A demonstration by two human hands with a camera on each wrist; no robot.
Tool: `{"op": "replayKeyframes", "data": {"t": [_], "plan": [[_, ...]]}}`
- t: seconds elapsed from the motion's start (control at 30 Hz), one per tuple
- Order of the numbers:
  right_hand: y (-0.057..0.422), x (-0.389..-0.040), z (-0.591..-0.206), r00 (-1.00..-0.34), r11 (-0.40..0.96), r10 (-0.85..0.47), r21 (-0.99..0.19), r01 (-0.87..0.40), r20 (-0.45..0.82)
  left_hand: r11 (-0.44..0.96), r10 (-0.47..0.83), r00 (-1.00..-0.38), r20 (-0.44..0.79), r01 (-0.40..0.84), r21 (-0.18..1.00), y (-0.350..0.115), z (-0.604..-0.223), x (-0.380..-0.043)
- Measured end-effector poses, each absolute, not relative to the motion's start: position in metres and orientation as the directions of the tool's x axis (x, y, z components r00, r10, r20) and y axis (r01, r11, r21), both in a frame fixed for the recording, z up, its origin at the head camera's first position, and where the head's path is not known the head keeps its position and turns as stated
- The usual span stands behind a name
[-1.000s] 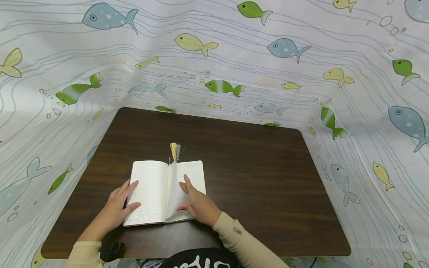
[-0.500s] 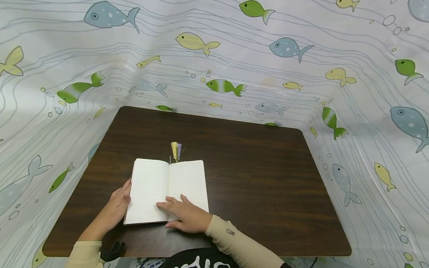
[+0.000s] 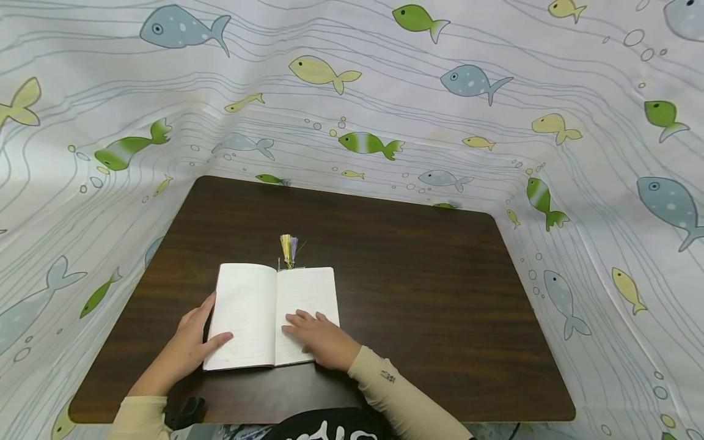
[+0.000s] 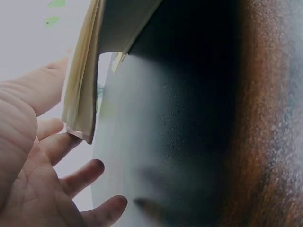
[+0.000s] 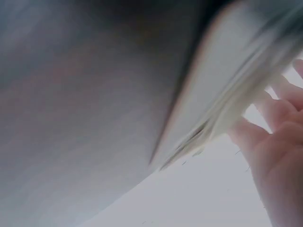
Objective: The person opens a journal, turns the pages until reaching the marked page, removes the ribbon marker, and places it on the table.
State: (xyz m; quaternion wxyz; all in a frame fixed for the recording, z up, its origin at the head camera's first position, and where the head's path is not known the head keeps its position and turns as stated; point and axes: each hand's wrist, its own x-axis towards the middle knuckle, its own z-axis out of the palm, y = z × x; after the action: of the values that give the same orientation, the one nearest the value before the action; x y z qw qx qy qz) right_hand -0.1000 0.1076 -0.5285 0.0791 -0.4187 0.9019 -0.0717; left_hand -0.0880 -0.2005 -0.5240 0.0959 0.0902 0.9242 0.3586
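A lined notebook [image 3: 246, 315] lies spread on the dark wooden table, both pages without visible writing. Yellow and purple tassels [image 3: 288, 247] stick out past the top of its spine. My left hand [image 3: 189, 342] rests at the notebook's left edge, thumb on the page and the other fingers along the side. The left wrist view has those fingers [image 4: 81, 176] spread loosely by the page block. My right hand [image 3: 321, 339] rests on the lower right page with fingers extended. Blurred page edges [image 5: 222, 104] appear beside that hand in the right wrist view.
The brown table [image 3: 429, 305] extends to the right of and behind the notebook. Around it hangs a white sheet [image 3: 385, 110] printed with fish. A small black object [image 3: 187, 412] is near the left forearm at the table's front edge.
A lifted page under my right hand has been turned over to the left. The right hand swept left across the spine, then came back onto the right page. My left thumb lifted off and returned to the left page.
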Motion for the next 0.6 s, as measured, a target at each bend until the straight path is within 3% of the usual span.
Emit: {"op": "replayKeyframes", "data": {"t": [0.3,0.6], "plan": [[0.135,-0.111,-0.536,-0.779,0.8,-0.6,-0.142,-0.583,-0.183,0.739,0.287,-0.955,-0.077,0.17,0.652,-0.203,-0.526,-0.092],[0.153,-0.117,-0.531,-0.775,0.805,-0.592,-0.137,-0.577,-0.219,0.767,0.277,-0.956,-0.097,0.159,0.621,-0.204,-0.525,-0.092]]}}
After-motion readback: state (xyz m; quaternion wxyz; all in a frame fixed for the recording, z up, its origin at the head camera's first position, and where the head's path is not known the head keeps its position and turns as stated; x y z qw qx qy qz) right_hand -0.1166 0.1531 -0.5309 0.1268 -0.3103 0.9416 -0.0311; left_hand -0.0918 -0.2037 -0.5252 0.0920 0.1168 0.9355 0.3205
